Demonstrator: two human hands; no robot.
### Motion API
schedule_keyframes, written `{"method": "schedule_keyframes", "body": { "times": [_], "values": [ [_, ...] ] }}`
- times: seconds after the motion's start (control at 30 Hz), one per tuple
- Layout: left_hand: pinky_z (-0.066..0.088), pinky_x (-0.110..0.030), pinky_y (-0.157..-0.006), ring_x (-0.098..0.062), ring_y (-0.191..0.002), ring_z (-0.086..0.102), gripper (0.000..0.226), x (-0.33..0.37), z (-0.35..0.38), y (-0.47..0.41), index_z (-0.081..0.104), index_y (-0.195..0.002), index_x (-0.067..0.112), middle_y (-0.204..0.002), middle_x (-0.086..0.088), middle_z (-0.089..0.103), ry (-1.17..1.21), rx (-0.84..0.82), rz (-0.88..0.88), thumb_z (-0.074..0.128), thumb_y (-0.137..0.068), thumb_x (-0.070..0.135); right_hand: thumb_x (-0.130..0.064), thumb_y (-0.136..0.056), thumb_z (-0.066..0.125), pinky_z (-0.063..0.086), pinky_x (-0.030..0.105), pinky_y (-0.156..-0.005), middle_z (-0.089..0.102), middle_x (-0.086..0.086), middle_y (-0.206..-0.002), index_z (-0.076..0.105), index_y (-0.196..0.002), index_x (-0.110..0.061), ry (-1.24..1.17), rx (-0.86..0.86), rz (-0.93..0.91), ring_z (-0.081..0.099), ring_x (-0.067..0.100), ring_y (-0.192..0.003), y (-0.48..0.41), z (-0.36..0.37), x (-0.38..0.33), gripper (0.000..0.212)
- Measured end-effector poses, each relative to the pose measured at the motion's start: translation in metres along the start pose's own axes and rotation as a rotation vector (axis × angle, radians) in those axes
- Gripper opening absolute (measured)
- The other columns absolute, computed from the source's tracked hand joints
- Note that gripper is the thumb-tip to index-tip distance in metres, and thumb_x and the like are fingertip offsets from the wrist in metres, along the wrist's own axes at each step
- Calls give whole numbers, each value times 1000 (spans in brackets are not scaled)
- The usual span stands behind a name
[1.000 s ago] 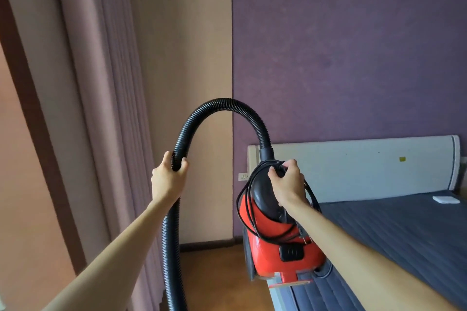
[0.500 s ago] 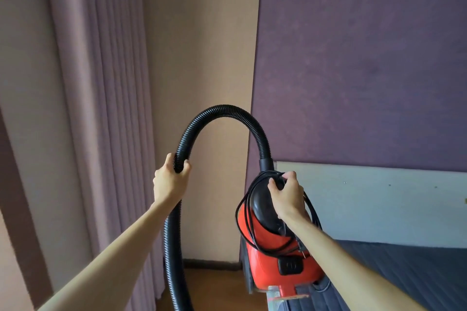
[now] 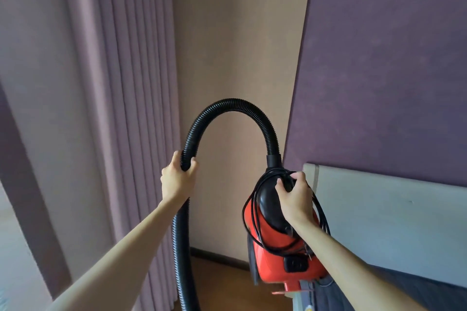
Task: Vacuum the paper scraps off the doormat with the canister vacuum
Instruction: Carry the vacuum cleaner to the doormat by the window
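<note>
Grips the ribbed black hose [image 3: 227, 106] with the left hand [image 3: 178, 180], fingers wrapped round it where the arch starts down. Clamps the right hand [image 3: 294, 195] round the black top handle of the red canister vacuum [image 3: 278, 255], next to loops of power cord [image 3: 249, 209]. Holds the canister aloft, hanging below that hand, beside the headboard [image 3: 379, 209]. In all: two hands, one vacuum, one hose, one cord.

No legible text, brand, number or sign in view, red vacuum [image 3: 274, 257] shows no readable label, black panel [image 3: 296, 264] on its side carries a faint mark, too blurred to read
</note>
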State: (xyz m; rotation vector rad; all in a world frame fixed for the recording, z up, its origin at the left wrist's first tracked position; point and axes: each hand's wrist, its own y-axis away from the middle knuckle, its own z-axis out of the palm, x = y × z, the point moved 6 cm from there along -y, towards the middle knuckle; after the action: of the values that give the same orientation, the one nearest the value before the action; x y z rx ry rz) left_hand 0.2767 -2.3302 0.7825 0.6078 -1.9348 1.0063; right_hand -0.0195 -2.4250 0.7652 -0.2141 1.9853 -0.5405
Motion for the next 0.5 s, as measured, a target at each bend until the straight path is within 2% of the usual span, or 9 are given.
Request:
{"method": "schedule_keyframes", "body": {
  "times": [0.07,0.13,0.3,0.37,0.43,0.5],
  "values": [
    [52,-34,-59,-27,-66,60,19,-13,4,-18,52,-91,20,-70,-6,60,-16,20,-7,53,-92,38,-23,-93,65,31,15,-48,49,-9,-68,52,-103,-8,2,-32,-4,47,0,-59,-14,23,1,22],
    [50,-35,-62,-29,-69,59,20,-24,7,-38,50,-90,19,-69,-6,60,-25,39,-11,53,-93,39,-23,-93,64,34,22,-50,49,-9,-68,52,-105,-7,-10,-57,-8,47,2,-58,-28,46,2,23],
    [55,-37,-57,-27,-62,61,18,-51,17,-93,53,-94,20,-69,-6,61,-29,104,-17,53,-93,39,-26,-94,63,42,30,-53,52,-5,-70,51,-108,-8,-36,-140,-17,52,9,-58,-68,114,0,26],
    [55,-35,-55,-26,-61,62,17,-63,19,-112,54,-100,22,-71,-6,63,-40,113,-9,53,-93,38,-25,-93,63,41,30,-54,51,-6,-71,51,-109,-8,-46,-163,-25,52,8,-59,-83,140,-4,26],
    [54,-35,-54,-28,-61,62,16,-74,18,-132,52,-97,25,-69,-6,62,-47,136,-19,52,-93,40,-24,-93,64,41,28,-52,52,-6,-71,52,-108,-8,-68,-184,-36,53,8,-59,-97,166,-9,25],
    [47,-34,-54,-27,-62,59,16,-83,17,-151,51,-95,22,-69,-7,61,-74,156,-24,51,-94,39,-23,-93,64,43,27,-54,53,-7,-72,52,-107,-8,-109,-202,-44,54,8,-60,-108,188,-14,25]
  ]
}}
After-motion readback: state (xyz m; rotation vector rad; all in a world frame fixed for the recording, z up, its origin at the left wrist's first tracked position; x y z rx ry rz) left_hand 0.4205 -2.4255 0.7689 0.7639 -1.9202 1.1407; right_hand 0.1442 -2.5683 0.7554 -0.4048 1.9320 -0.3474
